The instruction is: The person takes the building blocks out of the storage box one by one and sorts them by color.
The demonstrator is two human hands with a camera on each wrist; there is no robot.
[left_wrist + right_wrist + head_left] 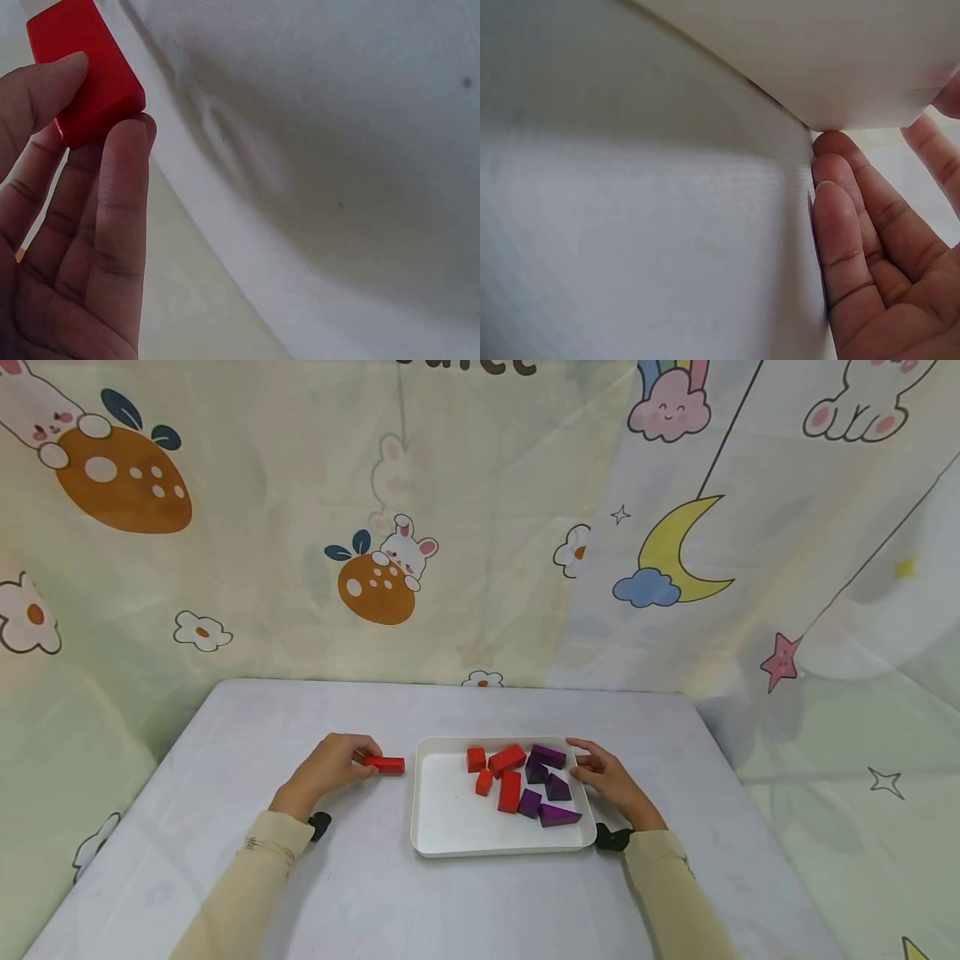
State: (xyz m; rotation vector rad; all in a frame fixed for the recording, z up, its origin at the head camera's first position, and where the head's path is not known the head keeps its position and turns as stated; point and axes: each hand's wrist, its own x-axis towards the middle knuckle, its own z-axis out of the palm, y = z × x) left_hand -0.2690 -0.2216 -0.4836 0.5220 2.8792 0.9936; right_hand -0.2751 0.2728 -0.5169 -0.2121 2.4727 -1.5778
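Observation:
A red rectangular block (94, 71) is held by my left hand (337, 768) between thumb and fingertips, just left of the tray. My right hand (609, 781) holds the right side of the white tray (450, 847) near its far corner. Its thumb lies over the rim, and in the right wrist view the other fingers (838, 225) extend low beside the tray wall. Several red blocks (509, 792) lie in the tray's middle, with several purple blocks (558, 815) of different shapes to their right.
The tray rests on a table with a white cloth (360, 893). Behind the table hangs a curtain (487, 593) printed with rabbits, flowers and a moon. Dark straps (613, 837) circle both wrists below beige sleeves.

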